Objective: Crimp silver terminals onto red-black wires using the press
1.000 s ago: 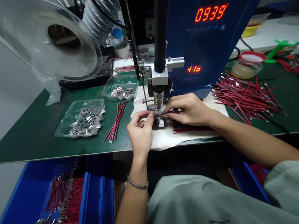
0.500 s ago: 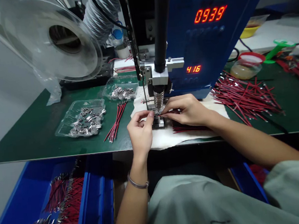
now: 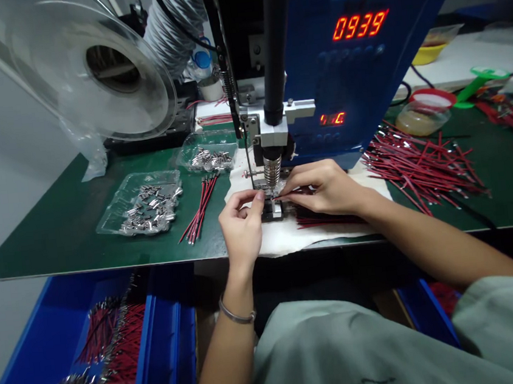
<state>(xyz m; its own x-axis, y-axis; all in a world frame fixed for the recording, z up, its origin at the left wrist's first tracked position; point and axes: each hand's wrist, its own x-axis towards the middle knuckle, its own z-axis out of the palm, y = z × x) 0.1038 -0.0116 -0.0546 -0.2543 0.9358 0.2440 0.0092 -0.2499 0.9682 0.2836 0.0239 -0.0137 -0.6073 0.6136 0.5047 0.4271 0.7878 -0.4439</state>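
At the small metal fixture (image 3: 277, 211) below the spring-wrapped tip (image 3: 272, 171) of a blue machine (image 3: 336, 80), both hands work close together. My right hand (image 3: 327, 189), on the right side, pinches a thin red wire between thumb and fingertips, its end pointing at the fixture. My left hand (image 3: 241, 224) is closed at the fixture's left side, thumb and forefinger together; whatever small thing they hold is hidden. Beneath my right hand, several red wires (image 3: 328, 218) lie on a white cloth (image 3: 280, 241).
Left of the fixture lie a small bundle of red wires (image 3: 199, 209) and two clear trays (image 3: 112, 213) (image 3: 183, 154) of small metal parts. A big pile of red wires (image 3: 423, 168) sits at right. Blue bins (image 3: 38, 337) hang below the table edge; a clear reel (image 3: 60, 72) stands upper left.
Both hands stay almost where they were, with the right fingertips shifting very slightly at the fixture. The machine's lower red readout has changed.
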